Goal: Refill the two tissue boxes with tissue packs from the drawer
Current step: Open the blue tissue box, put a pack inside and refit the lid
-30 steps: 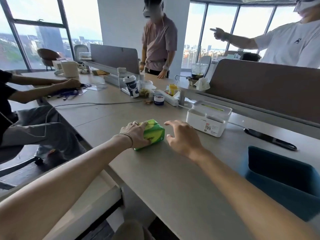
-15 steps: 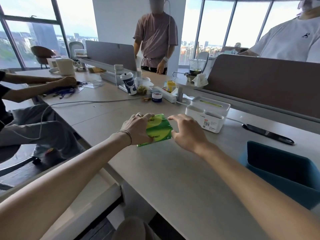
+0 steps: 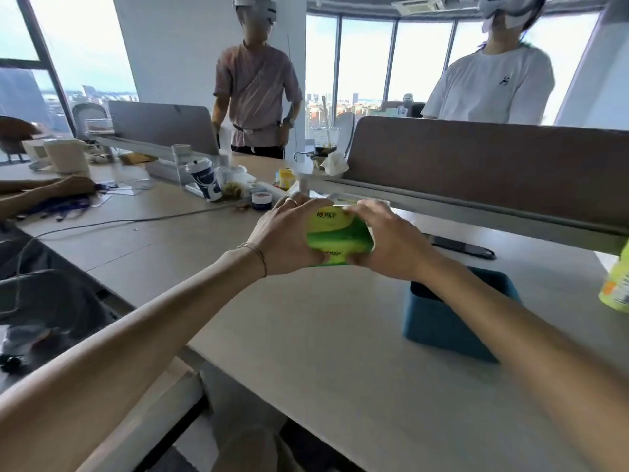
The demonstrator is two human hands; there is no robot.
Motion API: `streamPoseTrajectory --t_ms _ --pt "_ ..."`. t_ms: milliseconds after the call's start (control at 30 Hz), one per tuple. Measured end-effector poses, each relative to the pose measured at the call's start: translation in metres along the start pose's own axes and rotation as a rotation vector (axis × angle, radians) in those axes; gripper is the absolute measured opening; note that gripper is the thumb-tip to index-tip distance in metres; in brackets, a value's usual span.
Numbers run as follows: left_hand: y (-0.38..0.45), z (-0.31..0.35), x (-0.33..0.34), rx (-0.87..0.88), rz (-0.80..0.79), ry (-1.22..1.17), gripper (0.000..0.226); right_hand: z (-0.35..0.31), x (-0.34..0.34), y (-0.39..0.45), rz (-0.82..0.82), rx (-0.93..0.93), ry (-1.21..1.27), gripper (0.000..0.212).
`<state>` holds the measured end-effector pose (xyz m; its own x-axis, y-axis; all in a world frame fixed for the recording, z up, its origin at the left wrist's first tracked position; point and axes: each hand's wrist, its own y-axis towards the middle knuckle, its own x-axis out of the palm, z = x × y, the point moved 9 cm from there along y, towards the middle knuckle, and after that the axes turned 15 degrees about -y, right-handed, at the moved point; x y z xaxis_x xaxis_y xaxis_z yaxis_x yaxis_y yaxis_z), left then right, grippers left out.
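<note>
A green and yellow tissue pack [image 3: 337,233] is raised above the desk, held between both hands. My left hand [image 3: 289,236] grips its left end and my right hand [image 3: 384,240] grips its right end. Behind the pack, only the top edge of the white tissue box [image 3: 343,198] shows; the rest is hidden by my hands. A blue tissue box [image 3: 442,321] stands open on the desk under my right forearm. A second green pack [image 3: 617,284] shows at the right edge.
The desk [image 3: 306,335] carries a black phone [image 3: 463,247], a paper cup [image 3: 206,180], jars and a cable. A brown divider [image 3: 476,165] runs behind. Two people stand across the desk; another person's arm [image 3: 44,192] rests at left.
Both hands closed on the pack and lifted it off the desk, up in front of the white box. The camera tilted up and a second pack came into view at right.
</note>
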<state>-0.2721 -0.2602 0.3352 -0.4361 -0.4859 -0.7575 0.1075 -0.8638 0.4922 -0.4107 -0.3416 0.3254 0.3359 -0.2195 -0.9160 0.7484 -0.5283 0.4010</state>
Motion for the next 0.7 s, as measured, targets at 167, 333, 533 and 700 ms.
streamPoseTrajectory --t_ms 167,333,533,700 --pt "0.026 0.063 0.028 0.148 -0.008 -0.098 0.086 0.052 -0.036 -0.037 0.025 0.059 -0.002 0.098" --pt "0.045 0.113 0.076 0.254 -0.064 -0.174 0.086 0.104 -0.056 -0.074 -0.016 0.129 -0.065 0.104" --pt "0.054 0.146 0.125 0.322 -0.151 -0.245 0.085 0.144 -0.06 -0.112 -0.047 0.218 -0.138 0.106" --pt "0.047 0.151 0.149 0.341 -0.226 -0.292 0.083 0.157 -0.052 -0.126 -0.072 0.232 -0.168 0.1"
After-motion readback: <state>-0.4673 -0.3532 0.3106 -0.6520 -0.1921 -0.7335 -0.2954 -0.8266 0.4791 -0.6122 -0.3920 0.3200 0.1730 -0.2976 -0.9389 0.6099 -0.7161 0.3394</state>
